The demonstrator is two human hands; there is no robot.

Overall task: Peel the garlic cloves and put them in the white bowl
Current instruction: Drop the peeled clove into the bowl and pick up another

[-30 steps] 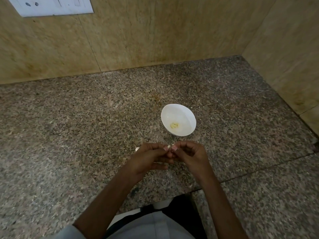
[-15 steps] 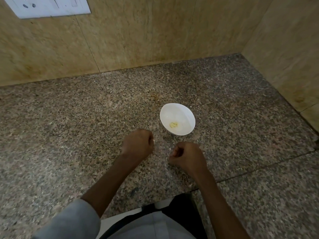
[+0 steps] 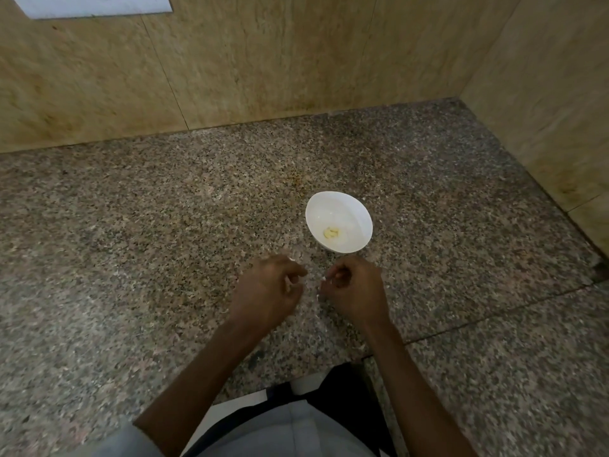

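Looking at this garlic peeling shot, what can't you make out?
Head view:
What the left hand holds, if anything: motion blur and curled fingers hide it.
What the right hand holds, if anything: its curled fingers cover all but white flecks.
How many garlic pieces lie in the white bowl: too small.
The white wall plate, top left: cut off by the top edge.

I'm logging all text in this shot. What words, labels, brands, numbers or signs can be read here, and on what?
No readable text in this view.
Switch plate: only dark marks at the frame's top edge, cut off and blurred; no letters legible.
Bowl: plain white, no print showing.
Counter and wall: no text or signs.
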